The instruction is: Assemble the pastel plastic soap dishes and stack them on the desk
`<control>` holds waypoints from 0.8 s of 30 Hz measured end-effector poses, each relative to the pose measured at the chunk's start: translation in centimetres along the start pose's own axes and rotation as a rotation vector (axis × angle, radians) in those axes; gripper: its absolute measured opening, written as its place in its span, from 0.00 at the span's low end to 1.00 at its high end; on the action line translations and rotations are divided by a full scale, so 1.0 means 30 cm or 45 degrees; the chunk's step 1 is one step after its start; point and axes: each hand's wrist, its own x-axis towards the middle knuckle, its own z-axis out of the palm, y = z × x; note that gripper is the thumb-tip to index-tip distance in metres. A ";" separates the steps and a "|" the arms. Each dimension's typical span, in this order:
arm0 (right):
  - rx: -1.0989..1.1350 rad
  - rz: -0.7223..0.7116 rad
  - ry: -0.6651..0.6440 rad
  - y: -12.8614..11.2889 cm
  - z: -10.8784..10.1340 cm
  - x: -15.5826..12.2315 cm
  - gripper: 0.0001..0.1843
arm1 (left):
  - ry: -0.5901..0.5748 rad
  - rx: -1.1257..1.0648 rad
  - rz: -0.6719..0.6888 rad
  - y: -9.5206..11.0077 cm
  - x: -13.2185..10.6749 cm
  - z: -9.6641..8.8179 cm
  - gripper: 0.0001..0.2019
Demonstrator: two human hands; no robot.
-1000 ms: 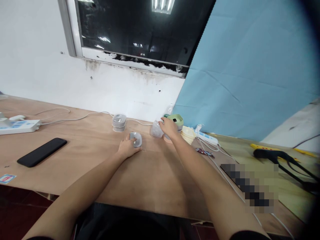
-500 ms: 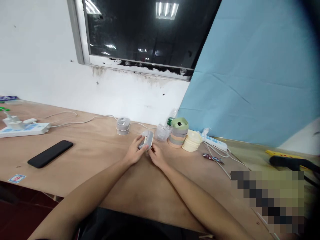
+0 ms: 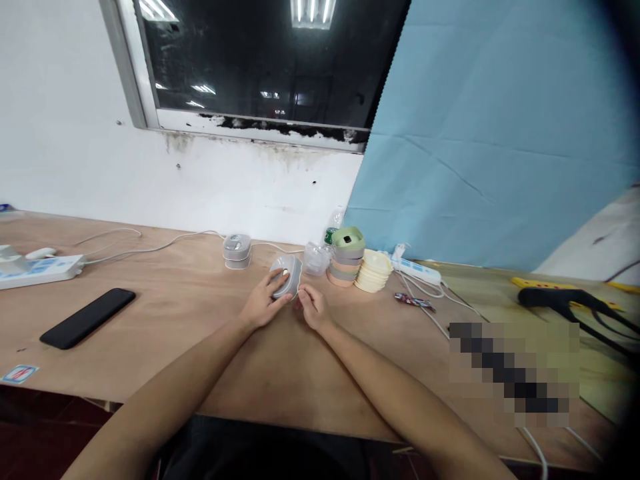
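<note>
In the head view, my left hand (image 3: 263,299) is wrapped round a grey rounded plastic case (image 3: 285,266) with a small opening in its top. My right hand (image 3: 313,307) has its fingers pinched together at the case's right edge, where a thin white cord or rim (image 3: 301,275) runs down. What sits between those fingertips is too small to make out. A similar grey case (image 3: 237,249), ringed by thin white lines, stands on the table to the left. Clear crumpled plastic (image 3: 316,259) lies just behind my right hand.
Stacked coloured pieces with a green top (image 3: 349,238) and a cream stack (image 3: 373,271) stand right of my hands. A black phone (image 3: 88,318) and a power strip (image 3: 60,268) lie left. Another power strip (image 3: 417,271), cables and a patterned wrapper (image 3: 415,302) are right.
The grey case has gone from tilted up to lying flatter, its top facing upward. Both hands stay on it. The whole view has shifted slightly.
</note>
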 end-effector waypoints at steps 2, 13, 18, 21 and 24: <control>-0.018 0.057 0.014 -0.006 0.001 0.003 0.18 | -0.017 0.037 -0.018 0.000 0.001 -0.005 0.28; 0.034 0.064 0.034 -0.030 0.032 0.000 0.15 | 0.143 -0.139 0.085 -0.017 0.010 0.004 0.24; 0.040 0.044 0.059 -0.034 0.036 -0.010 0.16 | 0.310 -0.151 0.073 -0.003 0.010 -0.016 0.23; -0.034 0.005 0.101 -0.022 0.023 -0.014 0.15 | 0.485 -0.134 0.024 -0.009 0.011 -0.043 0.23; -0.190 -0.106 0.206 -0.001 -0.012 -0.012 0.14 | 0.427 -0.069 0.008 -0.027 0.009 -0.060 0.23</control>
